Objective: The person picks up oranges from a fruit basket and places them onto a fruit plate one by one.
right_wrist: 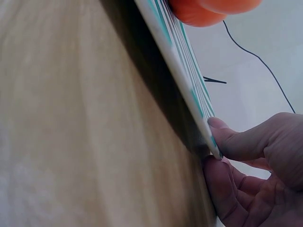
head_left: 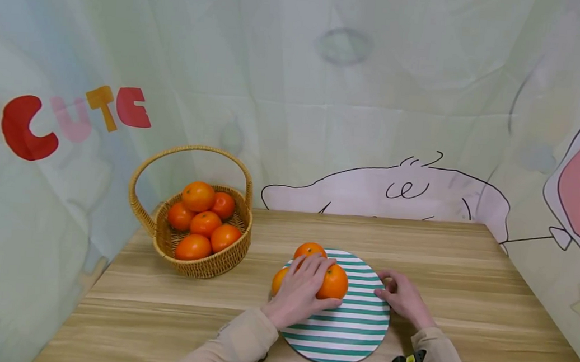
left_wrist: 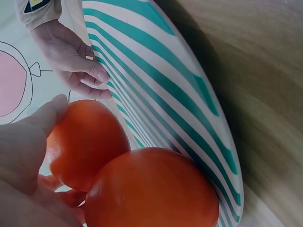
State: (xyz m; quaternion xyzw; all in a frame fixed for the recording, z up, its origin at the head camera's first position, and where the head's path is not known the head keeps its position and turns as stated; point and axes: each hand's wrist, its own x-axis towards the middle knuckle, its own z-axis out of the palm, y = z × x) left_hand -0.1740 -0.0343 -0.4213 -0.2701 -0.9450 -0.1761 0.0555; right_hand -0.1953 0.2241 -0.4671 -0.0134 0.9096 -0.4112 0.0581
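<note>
A round board with green and white stripes (head_left: 345, 325) lies on the table, bearing three visible oranges. My left hand (head_left: 299, 291) reaches over them and grips the right-hand orange (head_left: 333, 282), its thumb on the near side and fingers across the far side. Behind that hand is another orange (head_left: 310, 251), and a third orange (head_left: 279, 281) is partly hidden at its left. In the left wrist view, the gripped orange (left_wrist: 87, 144) touches a nearer orange (left_wrist: 151, 189). My right hand (head_left: 403, 298) pinches the board's right edge, thumb above and fingers beneath, as the right wrist view shows.
At the back left of the wooden table (head_left: 199, 320) stands a wicker basket (head_left: 213, 265) with a tall handle, holding several oranges (head_left: 205, 223). A printed curtain (head_left: 296, 91) hangs behind and beside the table.
</note>
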